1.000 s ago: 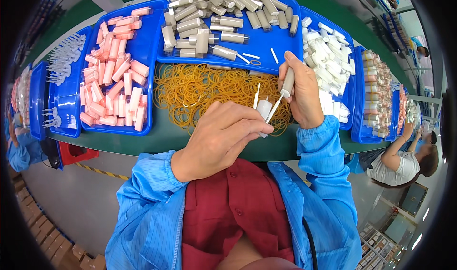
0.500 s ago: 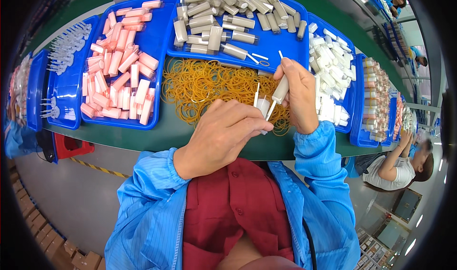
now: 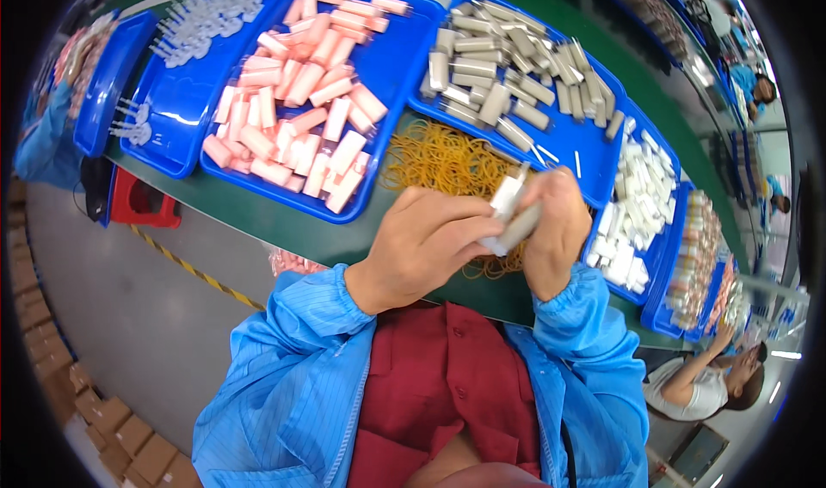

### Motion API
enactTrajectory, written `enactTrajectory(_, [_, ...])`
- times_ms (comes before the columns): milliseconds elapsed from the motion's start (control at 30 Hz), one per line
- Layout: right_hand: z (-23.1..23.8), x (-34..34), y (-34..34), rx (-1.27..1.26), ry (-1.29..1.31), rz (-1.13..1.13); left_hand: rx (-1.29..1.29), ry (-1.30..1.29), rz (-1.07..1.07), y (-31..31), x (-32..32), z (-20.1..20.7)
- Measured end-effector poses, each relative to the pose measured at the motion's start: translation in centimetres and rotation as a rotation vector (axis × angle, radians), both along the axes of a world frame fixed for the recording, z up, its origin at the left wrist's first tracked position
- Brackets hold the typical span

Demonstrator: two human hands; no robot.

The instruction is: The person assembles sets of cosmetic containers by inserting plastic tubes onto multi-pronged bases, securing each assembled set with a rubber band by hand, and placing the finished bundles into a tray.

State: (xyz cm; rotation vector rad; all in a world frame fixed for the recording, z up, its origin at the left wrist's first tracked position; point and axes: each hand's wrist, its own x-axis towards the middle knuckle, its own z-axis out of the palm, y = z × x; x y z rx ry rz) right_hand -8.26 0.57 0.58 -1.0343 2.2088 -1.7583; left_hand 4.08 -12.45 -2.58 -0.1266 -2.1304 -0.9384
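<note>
Over the near edge of the green table, my left hand (image 3: 430,240) pinches a white block-like piece (image 3: 506,192) between thumb and fingers. Close against it is a grey cylindrical piece (image 3: 522,225), gripped by my right hand (image 3: 559,226) with curled fingers. Motion blurs both pieces, and I cannot tell whether they touch or are joined. Yellow rubber bands (image 3: 443,157) lie heaped just beyond my hands. Behind them, a blue tray (image 3: 564,148) carries many grey cylinders in clear sleeves and a few thin white sticks.
To the left stand a blue tray (image 3: 387,54) of pink cylinders and another tray (image 3: 163,88) with white stemmed parts. White pieces (image 3: 638,200) fill a tray at right, beside stacked multicoloured pieces (image 3: 693,247). A red stool (image 3: 144,200) is at lower left. Another person (image 3: 688,383) sits at right.
My view has swung, so the trays appear tilted and shifted. The grey cylinder has come down beside the white piece, and my right hand has turned over it.
</note>
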Motion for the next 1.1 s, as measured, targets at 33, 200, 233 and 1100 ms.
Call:
enactTrajectory(33, [0.8, -0.6, -1.3, 0.085, 0.209, 0.177, 0.010, 0.002, 0.045, -0.5, 0.8, -0.4])
enactTrajectory(200, [-1.2, -4.8, -13.0, 0.276, 0.738, 0.382, 0.088, 0.018, 0.413, -1.9, 3.7, -1.7])
enactTrajectory(233, [-2.2, -4.8, -14.4, 0.268, 0.744, 0.384, 0.101, 0.024, 0.455, -1.9, 3.9, -1.9])
enactTrajectory(1100, [0.7, -5.8, -1.0, 0.057, -0.514, -0.013, 0.034, -0.183, -0.199, 0.8, -0.5, 2.7])
